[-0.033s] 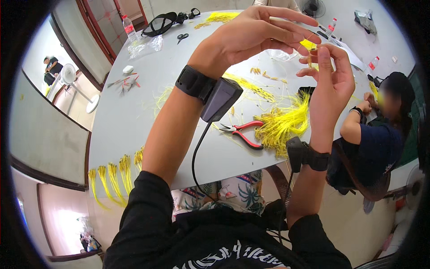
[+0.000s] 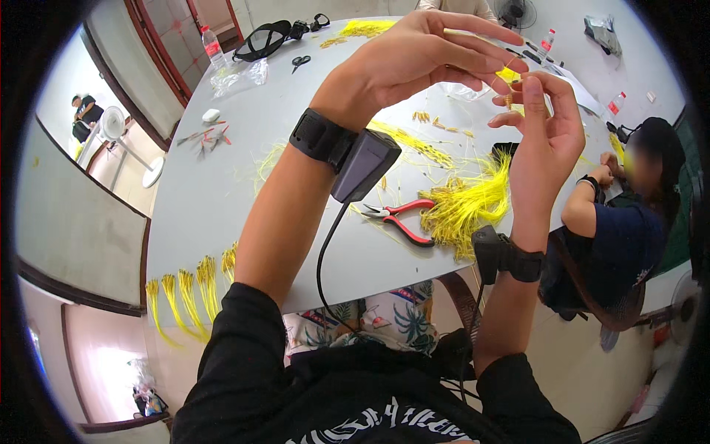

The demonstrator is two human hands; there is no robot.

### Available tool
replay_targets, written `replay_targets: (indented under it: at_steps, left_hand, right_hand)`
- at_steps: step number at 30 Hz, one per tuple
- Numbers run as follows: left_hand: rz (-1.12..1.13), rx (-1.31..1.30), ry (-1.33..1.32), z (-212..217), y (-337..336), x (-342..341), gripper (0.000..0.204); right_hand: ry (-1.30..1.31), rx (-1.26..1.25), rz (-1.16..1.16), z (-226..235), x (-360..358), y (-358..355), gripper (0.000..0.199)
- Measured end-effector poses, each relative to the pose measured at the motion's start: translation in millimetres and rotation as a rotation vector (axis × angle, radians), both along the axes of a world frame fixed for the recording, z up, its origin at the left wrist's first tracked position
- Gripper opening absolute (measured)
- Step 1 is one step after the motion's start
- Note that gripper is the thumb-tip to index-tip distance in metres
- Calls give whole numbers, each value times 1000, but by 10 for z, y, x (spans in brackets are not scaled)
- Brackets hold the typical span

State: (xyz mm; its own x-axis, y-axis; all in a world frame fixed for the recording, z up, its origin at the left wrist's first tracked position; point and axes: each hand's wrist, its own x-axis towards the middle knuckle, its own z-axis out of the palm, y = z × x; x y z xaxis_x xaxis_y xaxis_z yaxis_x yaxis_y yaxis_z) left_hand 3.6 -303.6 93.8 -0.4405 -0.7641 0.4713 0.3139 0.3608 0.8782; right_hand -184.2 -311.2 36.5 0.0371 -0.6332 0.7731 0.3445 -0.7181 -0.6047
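Above the far right part of the table, my left hand [image 2: 429,58] and my right hand [image 2: 549,129] meet at the fingertips. A small gold coiled piece [image 2: 509,100], like a little spring, hangs between them on a thin strand. My right thumb and index finger pinch the strand's end. The left fingertips are closed on the strand from the other side, though the exact grip is partly hidden. Below my hands lies a large bundle of yellow strands [image 2: 473,203] with gold ends. Pliers with red and black handles [image 2: 403,222] rest beside it.
Several small yellow bundles [image 2: 188,296] line the table's [image 2: 244,177] left front edge. Loose gold pieces [image 2: 444,126] lie farther back. Scissors [image 2: 300,63], a bottle [image 2: 213,46] and a black strap [image 2: 265,38] are at the far left. A seated person [image 2: 625,214] works at right.
The gold coiled piece and my right fingertips have shifted very slightly. Everything else stays in place.
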Motion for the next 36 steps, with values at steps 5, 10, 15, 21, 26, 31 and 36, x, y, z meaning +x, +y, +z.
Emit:
replay_targets:
  at_steps: [5, 10, 15, 21, 26, 31, 36]
  left_hand:
    - [235, -133, -91, -99, 12, -82, 35]
    - [291, -220, -186, -107, 33, -88, 34]
    - [269, -180, -124, -107, 30, -106, 32]
    - [279, -253, -143, -77, 11, -23, 32]
    - [210, 33, -70, 17, 6, 27, 44]
    - [199, -48, -102, 28, 46, 30, 43]
    - [201, -36, -117, 38, 46, 49, 40]
  right_hand:
    - [82, -12, -86, -13, -11, 1, 18]
    - [63, -37, -38, -18, 1, -13, 17]
    - [16, -17, 38, 5, -35, -58, 20]
    - [150, -73, 67, -18, -58, -93, 27]
    - [185, -72, 73, -18, -52, -68, 28]
    - [118, -16, 230, -8, 7, -40, 34]
    - [181, -19, 117, -4, 42, -1, 39]
